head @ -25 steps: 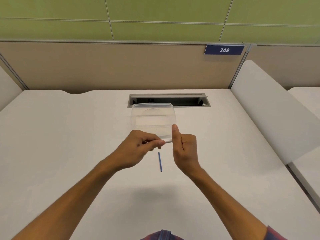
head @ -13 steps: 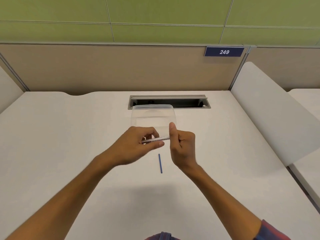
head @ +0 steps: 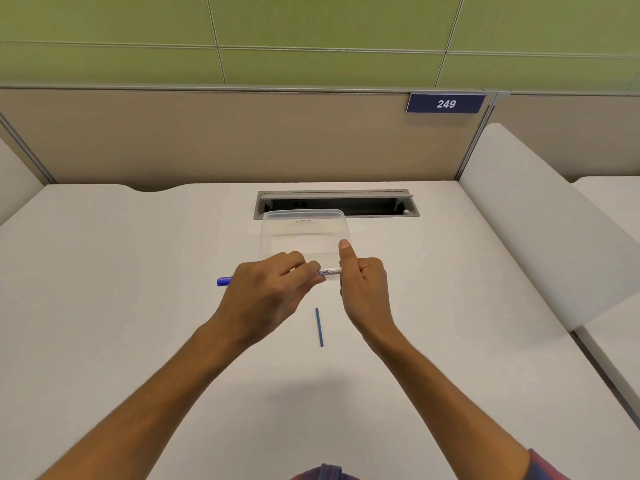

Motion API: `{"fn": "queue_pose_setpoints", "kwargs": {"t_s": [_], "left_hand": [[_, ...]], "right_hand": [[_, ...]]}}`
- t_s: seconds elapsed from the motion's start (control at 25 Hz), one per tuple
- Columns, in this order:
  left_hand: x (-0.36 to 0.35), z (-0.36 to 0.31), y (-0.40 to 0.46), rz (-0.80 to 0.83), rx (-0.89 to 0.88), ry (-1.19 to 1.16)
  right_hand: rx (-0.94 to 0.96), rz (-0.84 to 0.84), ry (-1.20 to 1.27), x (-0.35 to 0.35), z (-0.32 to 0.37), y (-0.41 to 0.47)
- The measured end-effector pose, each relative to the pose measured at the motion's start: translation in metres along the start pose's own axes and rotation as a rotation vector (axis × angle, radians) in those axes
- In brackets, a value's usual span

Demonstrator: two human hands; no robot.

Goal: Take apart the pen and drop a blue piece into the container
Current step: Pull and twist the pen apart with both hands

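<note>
A: Start at the left. What's that blue bit poking out past the left hand [head: 266, 292]?

B: The pen's [head: 329, 271] blue end [head: 224, 281], a cap or plug, I can't tell which. The pen lies crosswise, held up over the tabletop [head: 104, 306] about midway between its left and right edges. The left hand's fingers curl round the barrel with the thumb pressed along the front, I'd say to steady it against a pull.

A: And the right hand [head: 363, 289]?

B: It grips the other end of the white barrel. Fingers curled in, thumb sticking straight up. Two hands on opposite ends reads to me like pulling or twisting it apart.

A: Any writing?

B: On the barrel between the hands, "BOARD" in dark letters; the rest is hidden by fingers. Probably a whiteboard marker.

A: That thin blue stick [head: 319, 326] below them?

B: It lies loose on the tabletop, nearer the front edge than the hands, lengthwise toward the person. My guess is it's a piece from inside the pen, set where it's easy to reach.

A: The container [head: 277, 230]?

B: Clear plastic, just behind the hands, up by the cable slot [head: 336, 202] near the far edge. Nothing blue in it that I can make out, so the drop isn't done.

A: Further right?

B: A dark plate [head: 445, 103] on the partition, white numerals: "249".
</note>
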State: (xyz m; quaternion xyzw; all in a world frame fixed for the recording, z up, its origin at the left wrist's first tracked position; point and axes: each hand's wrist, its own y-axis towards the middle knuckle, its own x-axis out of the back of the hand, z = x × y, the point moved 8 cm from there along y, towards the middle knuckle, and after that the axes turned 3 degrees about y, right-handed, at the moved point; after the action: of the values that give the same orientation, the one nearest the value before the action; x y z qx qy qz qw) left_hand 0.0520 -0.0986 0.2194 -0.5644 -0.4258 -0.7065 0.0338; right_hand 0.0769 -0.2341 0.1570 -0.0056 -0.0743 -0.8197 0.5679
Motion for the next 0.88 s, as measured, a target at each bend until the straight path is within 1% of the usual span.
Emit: {"fn": "queue_pose_setpoints", "kwargs": {"t_s": [0.16,0.24,0.28,0.36,0.4,0.44,0.48,0.52,0.56,0.64,0.76,0.88], "left_hand": [[0.009,0.006,0.004,-0.031,0.073,-0.192],[0.007,0.015,0.008,0.033,0.172,-0.437],[0.002,0.02,0.01,0.111,0.248,-0.623],[-0.01,0.025,0.008,0.356,0.397,-0.999],[-0.014,0.024,0.005,0.489,0.431,-1.103],[-0.014,0.023,0.003,0.589,0.434,-1.145],[-0.013,0.022,0.002,0.638,0.425,-1.152],[-0.011,0.022,0.003,0.637,0.423,-1.142],[-0.008,0.023,0.005,0.598,0.432,-1.122],[-0.002,0.023,0.009,0.479,0.44,-1.027],[0.009,0.024,0.012,0.286,0.351,-0.683],[0.021,0.017,0.016,0.167,0.173,-0.287]], "right_hand": [[0.2,-0.049,-0.004,0.006,0.021,-0.003],[0.32,-0.043,0.011,0.006,0.034,-0.007],[0.423,-0.048,-0.01,0.008,0.044,-0.011],[0.752,-0.074,-0.112,0.011,0.071,-0.026],[0.916,-0.07,-0.136,0.01,0.08,-0.035],[1.028,-0.063,-0.139,0.009,0.086,-0.04],[1.08,-0.068,-0.141,0.009,0.088,-0.042],[1.079,-0.082,-0.147,0.009,0.089,-0.041],[1.032,-0.094,-0.154,0.009,0.088,-0.037],[0.849,-0.092,-0.138,0.008,0.08,-0.027],[0.478,-0.036,-0.017,0.007,0.053,-0.012],[0.112,0.044,0.072,0.001,0.022,-0.003]]}}
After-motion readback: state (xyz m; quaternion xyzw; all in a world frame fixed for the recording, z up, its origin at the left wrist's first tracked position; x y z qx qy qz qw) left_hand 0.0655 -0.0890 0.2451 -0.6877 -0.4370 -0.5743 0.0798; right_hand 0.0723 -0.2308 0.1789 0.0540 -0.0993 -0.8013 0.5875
